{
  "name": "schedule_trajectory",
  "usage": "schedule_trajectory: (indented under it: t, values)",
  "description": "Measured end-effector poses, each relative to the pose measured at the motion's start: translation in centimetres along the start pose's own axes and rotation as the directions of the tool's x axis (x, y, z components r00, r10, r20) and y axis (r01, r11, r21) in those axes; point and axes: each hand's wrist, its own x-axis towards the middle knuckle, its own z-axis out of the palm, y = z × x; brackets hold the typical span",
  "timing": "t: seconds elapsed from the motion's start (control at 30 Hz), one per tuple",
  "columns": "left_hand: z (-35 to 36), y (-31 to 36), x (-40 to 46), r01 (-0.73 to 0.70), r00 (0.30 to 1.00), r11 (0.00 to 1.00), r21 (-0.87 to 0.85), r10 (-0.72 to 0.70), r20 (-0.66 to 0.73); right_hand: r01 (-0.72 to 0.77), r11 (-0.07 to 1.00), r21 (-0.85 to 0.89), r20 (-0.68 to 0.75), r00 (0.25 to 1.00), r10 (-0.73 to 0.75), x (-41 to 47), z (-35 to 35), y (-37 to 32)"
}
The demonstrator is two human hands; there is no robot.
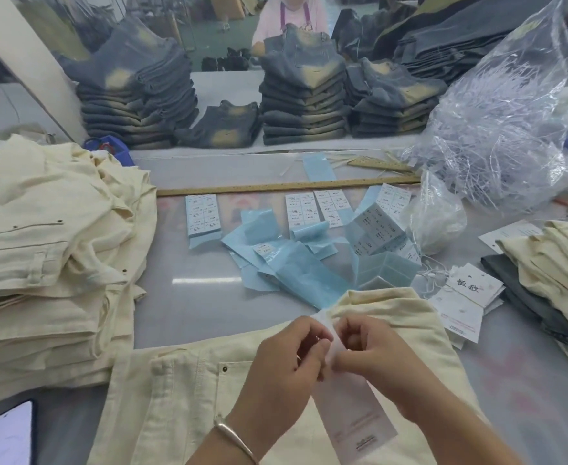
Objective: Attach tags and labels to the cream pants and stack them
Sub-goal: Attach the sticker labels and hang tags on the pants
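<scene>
A pair of cream pants (pixel 182 391) lies flat on the table in front of me. Over it both hands meet on a long white hang tag (pixel 353 401). My left hand (pixel 286 357) pinches the tag's top edge from the left, and my right hand (pixel 366 347) pinches it from the right. The tag's lower part hangs down over the pants. A tall stack of cream pants (pixel 47 256) stands at the left. More cream pants (pixel 558 273) lie at the right edge. White hang tags (pixel 460 297) with strings lie right of my hands.
Sticker label sheets (pixel 202 214) and blue backing strips (pixel 296 263) are scattered mid-table behind a wooden ruler (pixel 276 187). A plastic bag of tag strings (pixel 504 129) sits at the back right. Stacks of dark jeans (pixel 302 99) line the back. A phone (pixel 5 434) lies at the lower left.
</scene>
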Motion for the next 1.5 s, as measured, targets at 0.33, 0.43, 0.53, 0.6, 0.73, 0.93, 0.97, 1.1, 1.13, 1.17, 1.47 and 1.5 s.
schedule_trajectory:
  t: [0.33, 0.43, 0.53, 0.6, 0.73, 0.93, 0.97, 1.1, 1.13, 1.17, 1.47, 1.5]
  values:
    - [-8.2, -10.6, 11.5, 0.311, 0.921, 0.846, 0.433, -0.155, -0.358, -0.27, 0.962, 0.03, -0.395, 0.881, 0.26, 8.5, 0.0, 3.7]
    - [-8.5, -12.7, 16.1, 0.3, 0.901, 0.83, 0.471, -0.084, -0.426, -0.197, 0.975, 0.099, -0.431, 0.875, 0.221, 10.6, 0.6, 2.2]
    - [-7.9, -14.1, 20.4, 0.253, 0.915, 0.849, 0.463, -0.056, -0.399, -0.114, 0.987, -0.115, -0.42, 0.906, 0.056, 13.4, 1.1, 0.9]
    - [-7.5, -15.0, 22.7, 0.236, 0.946, 0.821, 0.519, -0.071, -0.317, -0.101, 0.957, -0.273, -0.408, 0.913, -0.02, 15.6, 1.5, 0.6]
    - [-7.4, -16.4, 25.0, 0.222, 0.973, 0.703, 0.675, -0.116, -0.199, -0.062, 0.873, -0.484, -0.241, 0.968, -0.065, 21.3, 2.8, 0.7]
    - [-8.4, -18.0, 24.9, 0.184, 0.982, 0.686, 0.704, -0.102, -0.157, -0.192, 0.693, -0.695, -0.097, 0.98, 0.174, 26.6, 3.6, 1.7]
    - [-8.5, -18.2, 24.7, 0.167, 0.984, 0.704, 0.69, -0.079, -0.158, -0.217, 0.669, -0.711, -0.096, 0.972, 0.214, 26.7, 3.6, 2.0]
    - [-8.5, -18.5, 24.8, 0.126, 0.986, 0.689, 0.714, -0.01, -0.164, -0.243, 0.631, -0.736, -0.137, 0.967, 0.213, 26.5, 3.5, 3.0]
    - [-8.3, -18.5, 24.8, 0.134, 0.982, 0.699, 0.702, 0.003, -0.19, -0.235, 0.628, -0.742, -0.141, 0.97, 0.196, 26.4, 3.5, 3.1]
    - [-8.0, -18.4, 24.8, 0.149, 0.975, 0.712, 0.686, 0.009, -0.22, -0.229, 0.632, -0.741, -0.143, 0.972, 0.184, 26.4, 3.5, 3.3]
    - [-7.2, -18.3, 25.3, 0.229, 0.936, 0.791, 0.567, -0.019, -0.351, -0.25, 0.686, -0.684, -0.189, 0.968, 0.165, 26.0, 3.6, 3.8]
    - [-7.2, -18.3, 25.3, 0.235, 0.935, 0.783, 0.576, -0.02, -0.355, -0.252, 0.689, -0.68, -0.191, 0.968, 0.164, 25.9, 3.6, 3.8]
